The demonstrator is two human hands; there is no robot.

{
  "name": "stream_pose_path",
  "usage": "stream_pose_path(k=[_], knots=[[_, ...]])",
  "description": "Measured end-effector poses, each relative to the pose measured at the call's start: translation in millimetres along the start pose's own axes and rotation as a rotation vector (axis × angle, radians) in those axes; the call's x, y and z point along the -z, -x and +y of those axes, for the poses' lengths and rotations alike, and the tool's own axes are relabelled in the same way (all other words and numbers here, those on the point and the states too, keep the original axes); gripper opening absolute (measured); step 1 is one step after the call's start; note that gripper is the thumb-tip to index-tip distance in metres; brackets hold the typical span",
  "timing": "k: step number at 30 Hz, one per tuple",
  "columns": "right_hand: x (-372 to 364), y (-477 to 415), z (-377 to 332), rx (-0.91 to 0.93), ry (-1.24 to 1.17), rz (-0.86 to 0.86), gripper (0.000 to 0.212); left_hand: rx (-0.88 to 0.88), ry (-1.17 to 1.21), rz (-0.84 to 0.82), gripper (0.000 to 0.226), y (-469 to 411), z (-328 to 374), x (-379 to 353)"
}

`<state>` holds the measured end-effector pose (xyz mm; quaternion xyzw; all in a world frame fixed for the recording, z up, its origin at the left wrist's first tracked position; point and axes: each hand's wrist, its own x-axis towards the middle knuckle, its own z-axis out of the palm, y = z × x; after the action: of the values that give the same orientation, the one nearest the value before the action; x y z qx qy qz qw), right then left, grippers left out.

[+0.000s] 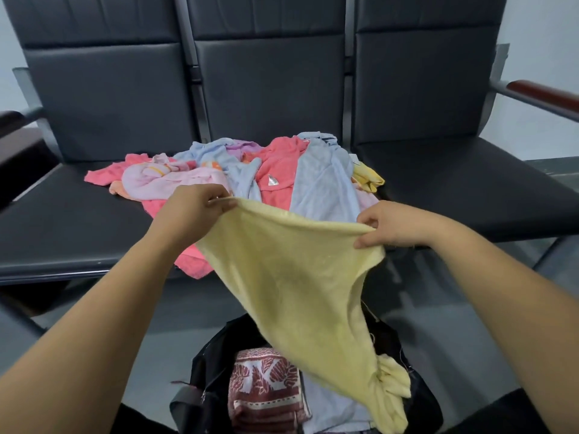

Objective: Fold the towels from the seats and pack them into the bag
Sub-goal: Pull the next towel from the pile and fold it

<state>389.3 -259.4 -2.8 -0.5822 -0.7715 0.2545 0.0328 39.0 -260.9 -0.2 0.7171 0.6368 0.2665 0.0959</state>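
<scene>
Three black seats [78, 220] bear heaped towels [282, 170]; left fingers [219, 202] and right fingers [366, 220] pinch a yellow towel [297, 277].

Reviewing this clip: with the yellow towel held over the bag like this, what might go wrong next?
1. The yellow towel hangs from its top edge, pinched by the left hand and right hand. Its bunched lower end droops over the open bag, so it may snag or go in unfolded.
2. A coral towel hangs over the seat's front edge and could slide to the floor.
</scene>
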Motion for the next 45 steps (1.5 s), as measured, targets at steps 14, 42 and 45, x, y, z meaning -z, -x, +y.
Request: stream_pose_path(k=[14,42,45], knots=[[0,-15,21,-0.115,-0.903,0.671,0.020,-0.031,-0.286,-0.327,0.032,-4,-28,-11],[-40,7,-85,0.237,-0.549,0.230,0.011,-0.062,0.571,-0.448,0.030,32,56,-14],[-49,0,-87,0.221,-0.465,0.304,0.009,-0.083,0.527,-0.436,0.028,32,55,-16]])
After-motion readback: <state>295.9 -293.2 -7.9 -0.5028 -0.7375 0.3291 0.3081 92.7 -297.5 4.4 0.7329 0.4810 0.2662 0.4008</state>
